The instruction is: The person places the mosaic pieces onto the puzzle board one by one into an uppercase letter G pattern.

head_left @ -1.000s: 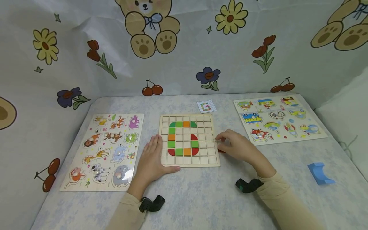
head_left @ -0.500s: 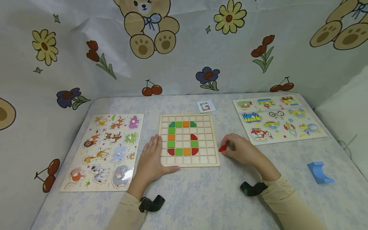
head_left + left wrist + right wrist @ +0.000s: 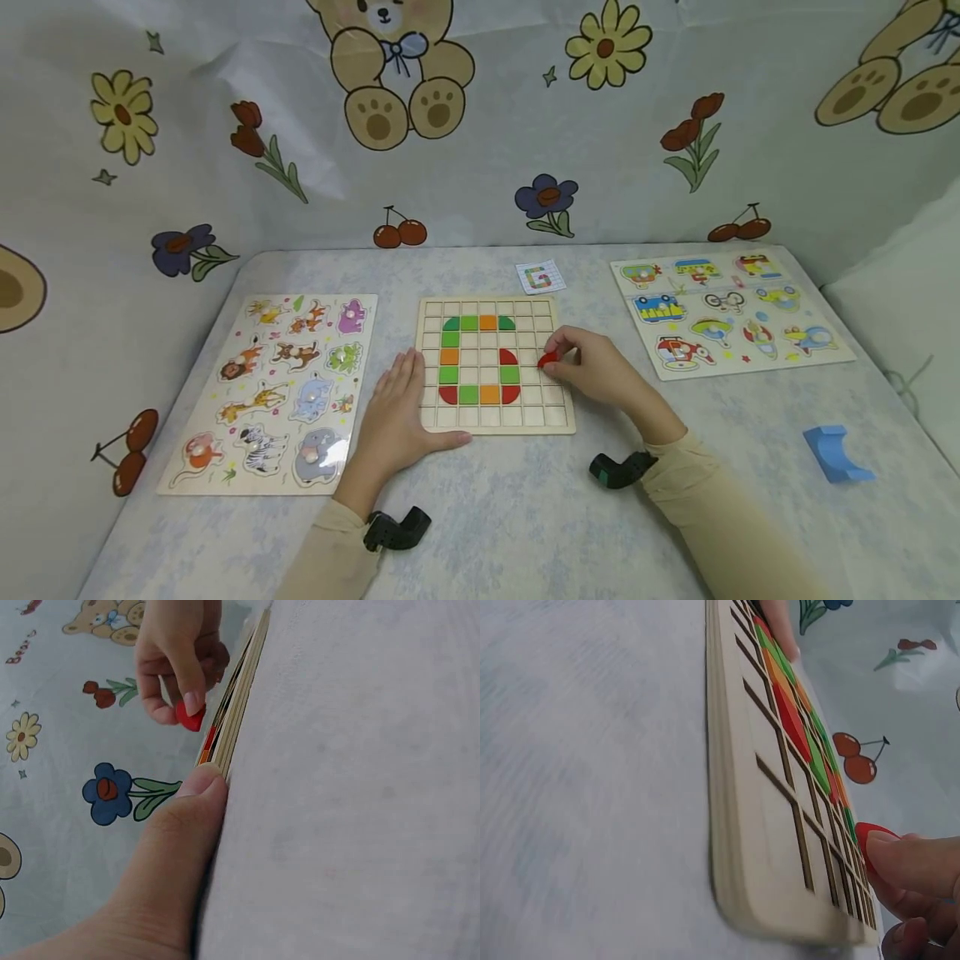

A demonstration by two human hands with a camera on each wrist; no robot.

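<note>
A wooden grid board [image 3: 543, 417] lies in the middle of the table, with green, orange and red tiles set in its squares in a G-like outline. My left hand [image 3: 397, 417] rests on the board's left side, fingers straight and thumb [image 3: 184, 817] along the near edge. Between thumb and fingertips my right hand [image 3: 592, 367] pinches a red rounded tile [image 3: 548, 359] over the board's right columns. The right wrist view shows that red tile [image 3: 874, 834] held above the board's far part. One red quarter-round tile [image 3: 507, 357] sits just left of it in the grid.
A small pattern card [image 3: 540, 277] lies behind the board. An animal puzzle board [image 3: 300, 375] is on the left, a vehicle puzzle board [image 3: 731, 312] at the back right. A blue curved block [image 3: 837, 454] stands on the right. A printed cloth [image 3: 465, 192] hangs behind.
My right hand picked up the red tile from beside the board's right edge, drew back slightly, then carried it left and away from me over the grid. The left hand has stayed put.
</note>
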